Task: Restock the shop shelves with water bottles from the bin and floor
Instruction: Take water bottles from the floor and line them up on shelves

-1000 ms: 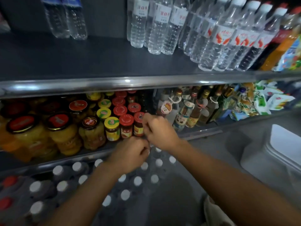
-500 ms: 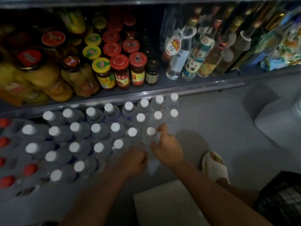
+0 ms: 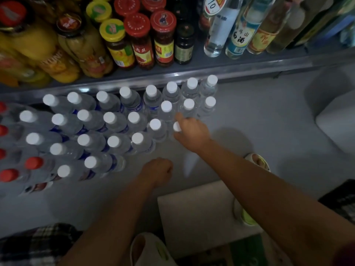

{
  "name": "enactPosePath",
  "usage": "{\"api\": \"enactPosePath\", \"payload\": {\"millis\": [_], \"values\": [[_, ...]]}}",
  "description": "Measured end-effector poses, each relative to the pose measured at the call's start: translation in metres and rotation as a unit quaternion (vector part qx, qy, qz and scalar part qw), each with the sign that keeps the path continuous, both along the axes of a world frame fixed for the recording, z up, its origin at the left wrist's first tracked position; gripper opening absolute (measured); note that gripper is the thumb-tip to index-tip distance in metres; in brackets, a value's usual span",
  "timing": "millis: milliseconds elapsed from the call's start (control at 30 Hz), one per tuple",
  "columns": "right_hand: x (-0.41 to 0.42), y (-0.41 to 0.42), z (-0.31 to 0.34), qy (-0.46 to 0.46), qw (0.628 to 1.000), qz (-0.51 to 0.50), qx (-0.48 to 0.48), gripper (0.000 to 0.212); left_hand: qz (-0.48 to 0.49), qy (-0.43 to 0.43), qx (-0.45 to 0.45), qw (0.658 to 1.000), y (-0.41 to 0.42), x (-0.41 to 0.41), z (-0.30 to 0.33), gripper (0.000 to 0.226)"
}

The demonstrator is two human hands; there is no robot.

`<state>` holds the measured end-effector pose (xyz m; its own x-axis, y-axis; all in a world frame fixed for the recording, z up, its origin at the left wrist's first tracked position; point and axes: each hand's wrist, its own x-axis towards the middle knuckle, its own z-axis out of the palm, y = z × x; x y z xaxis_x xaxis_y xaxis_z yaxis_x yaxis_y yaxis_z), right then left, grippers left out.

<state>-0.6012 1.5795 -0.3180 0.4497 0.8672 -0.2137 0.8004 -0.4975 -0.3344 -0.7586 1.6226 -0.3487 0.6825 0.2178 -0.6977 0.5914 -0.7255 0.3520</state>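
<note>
Several clear water bottles [image 3: 134, 118] with white caps stand packed together on the grey floor, under the lowest shelf [image 3: 249, 68]. My right hand [image 3: 192, 133] reaches to the bottle at the group's front right corner. Its white cap [image 3: 177, 126] shows between my thumb and forefinger, which curl round the neck. My left hand [image 3: 158, 171] hovers low over the bare floor just in front of the bottles, curled into a fist and holding nothing.
Red-capped bottles [image 3: 8, 174] stand at the far left. Jars [image 3: 137, 35] and glass liquor bottles [image 3: 221, 29] fill the shelf above. A white box [image 3: 201, 208] lies by my feet, a white bin [image 3: 336, 120] at right, a black crate [image 3: 342, 200] at the lower right.
The view has dropped from the shelves to the floor bottles. My right hand has moved forward onto the corner bottle. My left hand stays back, curled.
</note>
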Motion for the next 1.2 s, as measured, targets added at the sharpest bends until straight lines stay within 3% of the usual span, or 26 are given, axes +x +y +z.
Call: {"api": "enactPosePath", "payload": {"millis": [167,333,667,800,1067,1200], "values": [[-0.003,-0.005,-0.001,-0.004,1.0,0.021,0.005,0.053,-0.002,-0.007,0.005,1.0,0.001,0.0,0.004,0.022],[-0.006,-0.019,0.01,0.041,0.999,-0.008,0.014,0.04,-0.002,-0.04,0.013,0.999,0.006,0.003,0.016,0.022],[0.024,-0.012,0.108,0.082,0.995,-0.027,0.057,0.022,-0.007,-0.134,0.043,0.99,0.037,0.023,0.096,0.017],[0.04,0.001,0.166,0.048,0.992,-0.031,0.11,0.024,-0.005,-0.178,0.063,0.982,0.063,0.032,0.144,0.025],[0.065,0.034,0.285,-0.041,0.978,-0.052,0.197,0.038,0.027,-0.318,0.146,0.937,0.114,0.052,0.249,0.014],[0.069,0.05,0.333,-0.096,0.964,-0.062,0.239,0.046,0.029,-0.344,0.188,0.92,0.133,0.066,0.29,0.015]]}}
